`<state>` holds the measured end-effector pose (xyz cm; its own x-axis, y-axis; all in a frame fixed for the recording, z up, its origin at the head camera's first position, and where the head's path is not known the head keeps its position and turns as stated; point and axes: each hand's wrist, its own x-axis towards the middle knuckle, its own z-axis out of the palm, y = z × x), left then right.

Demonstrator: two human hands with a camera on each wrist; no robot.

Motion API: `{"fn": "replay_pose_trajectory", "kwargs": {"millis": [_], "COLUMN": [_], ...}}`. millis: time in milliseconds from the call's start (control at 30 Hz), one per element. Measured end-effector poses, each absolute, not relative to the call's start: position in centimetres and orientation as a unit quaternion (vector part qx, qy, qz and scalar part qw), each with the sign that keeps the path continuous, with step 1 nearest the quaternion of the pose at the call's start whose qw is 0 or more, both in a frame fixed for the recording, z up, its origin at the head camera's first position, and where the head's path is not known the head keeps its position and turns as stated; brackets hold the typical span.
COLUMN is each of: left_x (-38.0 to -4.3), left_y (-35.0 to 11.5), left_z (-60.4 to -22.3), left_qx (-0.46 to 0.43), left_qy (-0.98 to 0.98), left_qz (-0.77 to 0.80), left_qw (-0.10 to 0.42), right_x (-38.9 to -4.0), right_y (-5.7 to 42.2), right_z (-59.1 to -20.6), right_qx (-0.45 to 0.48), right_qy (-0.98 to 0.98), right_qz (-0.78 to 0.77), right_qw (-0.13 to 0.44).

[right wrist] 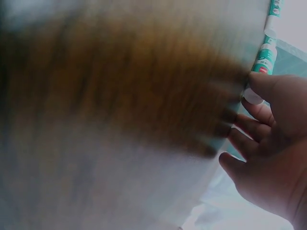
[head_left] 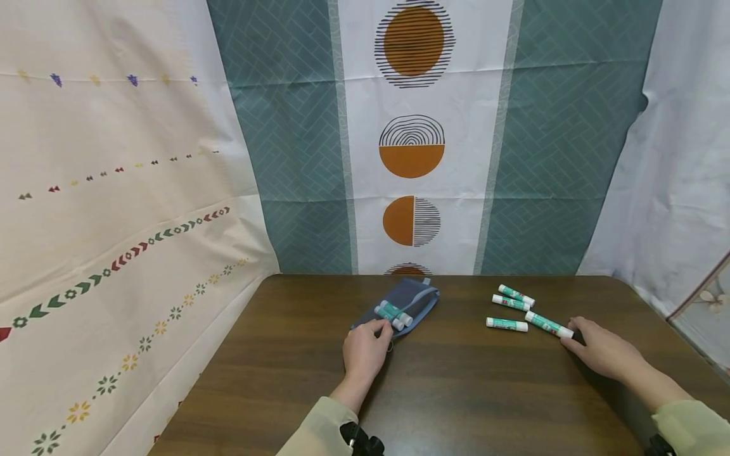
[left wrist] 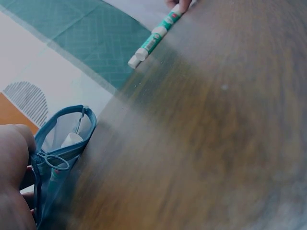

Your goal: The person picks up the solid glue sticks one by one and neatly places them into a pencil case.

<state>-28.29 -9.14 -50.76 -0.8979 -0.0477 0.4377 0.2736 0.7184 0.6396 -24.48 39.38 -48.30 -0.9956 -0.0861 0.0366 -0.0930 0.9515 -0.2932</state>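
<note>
A blue zippered pouch (head_left: pixel 423 308) lies at the middle of the table's far side, its mouth facing right. Two green-and-white glue sticks (head_left: pixel 395 315) show in it. My left hand (head_left: pixel 365 351) grips the pouch's near edge between thumb and fingers; the left wrist view shows the mouth held apart and a ring zipper pull (left wrist: pixel 57 162) hanging from it. Over on the right, my right hand (head_left: pixel 604 348) pinches the near end of another glue stick (head_left: pixel 547 323) between thumb and index finger. In the right wrist view its other fingers (right wrist: pixel 247 143) are spread loosely.
Three more glue sticks, one at the back (head_left: pixel 516 294), one just before it (head_left: pixel 510 303) and one nearer (head_left: pixel 506 325), lie left of the right hand. The brown wooden table (head_left: pixel 456 392) ends at a hanging teal-and-white cloth (head_left: pixel 422 177). A pale patterned cloth (head_left: pixel 131 221) hangs along the left.
</note>
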Motion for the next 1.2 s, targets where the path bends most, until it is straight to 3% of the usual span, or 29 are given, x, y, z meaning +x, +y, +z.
{"fn": "replay_pose_trajectory", "kwargs": {"millis": [533,867,1200], "left_x": [-28.1,-28.1,-28.1], "left_y": [-9.2,-9.1,-9.2], "left_z": [-50.6,-50.7,-50.7], "left_qx": [-0.070,-0.066,-0.068], "left_qy": [-0.897,-0.899,-0.900], "left_qz": [-0.374,-0.373,-0.369], "left_qw": [0.225,0.222,0.223], "right_x": [-23.5,-23.4,-23.0], "right_y": [39.7,40.3,37.6], "right_z": [-47.8,-48.3,-46.5], "right_qx": [0.038,0.051,0.049], "right_qy": [-0.986,-0.979,-0.979], "right_qz": [0.159,0.171,0.171], "right_qw": [0.042,0.103,0.102]}}
